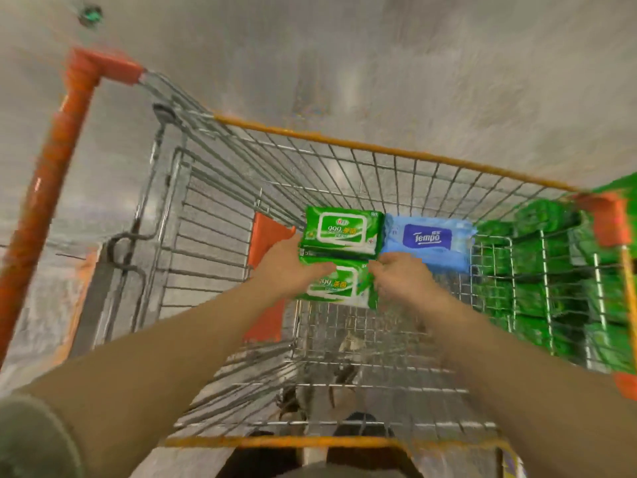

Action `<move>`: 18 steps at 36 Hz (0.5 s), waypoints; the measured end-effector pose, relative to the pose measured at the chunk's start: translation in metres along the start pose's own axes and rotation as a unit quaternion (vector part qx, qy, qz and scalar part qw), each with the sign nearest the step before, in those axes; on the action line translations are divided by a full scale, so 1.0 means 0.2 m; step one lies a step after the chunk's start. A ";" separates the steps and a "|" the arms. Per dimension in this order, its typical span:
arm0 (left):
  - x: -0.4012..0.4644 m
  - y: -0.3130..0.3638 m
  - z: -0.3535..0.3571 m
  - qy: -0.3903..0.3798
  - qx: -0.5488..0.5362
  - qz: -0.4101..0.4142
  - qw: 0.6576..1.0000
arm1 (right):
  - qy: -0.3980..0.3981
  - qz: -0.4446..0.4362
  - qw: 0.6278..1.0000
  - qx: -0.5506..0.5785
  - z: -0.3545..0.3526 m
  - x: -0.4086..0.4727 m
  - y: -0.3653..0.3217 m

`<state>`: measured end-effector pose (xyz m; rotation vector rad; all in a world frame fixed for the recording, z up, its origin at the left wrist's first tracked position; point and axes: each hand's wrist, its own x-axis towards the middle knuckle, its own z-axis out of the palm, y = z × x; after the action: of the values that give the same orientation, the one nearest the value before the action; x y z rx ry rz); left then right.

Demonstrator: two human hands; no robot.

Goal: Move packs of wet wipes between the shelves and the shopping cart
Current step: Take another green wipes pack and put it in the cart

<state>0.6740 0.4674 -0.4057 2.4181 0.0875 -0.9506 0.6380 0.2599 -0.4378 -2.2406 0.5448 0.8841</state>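
We count three packs inside the shopping cart (379, 151): two green packs (344, 232) (339, 286) and one blue pack (429, 241). Our left hand (293, 263) and right hand (401, 272), fingers curled, grip the nearer green pack.

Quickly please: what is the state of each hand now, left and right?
Left hand: holds the green wipes packs at their left side.
Right hand: fingers curled on the lower green pack, gripping it.
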 end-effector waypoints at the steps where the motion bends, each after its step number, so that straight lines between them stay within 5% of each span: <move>1: -0.04 0.03 -0.05 0.004 0.014 0.015 1.000 | 0.012 -0.011 1.000 -0.007 -0.05 -0.05 -0.03; 18: -0.56 0.41 -0.88 0.093 0.187 0.209 0.955 | 0.221 -0.123 0.960 -0.120 -0.71 -0.90 -0.60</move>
<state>0.7179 0.5001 -0.1879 2.7033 -0.5640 -0.5813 0.6458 0.2674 -0.1797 -2.6765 0.3528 0.3335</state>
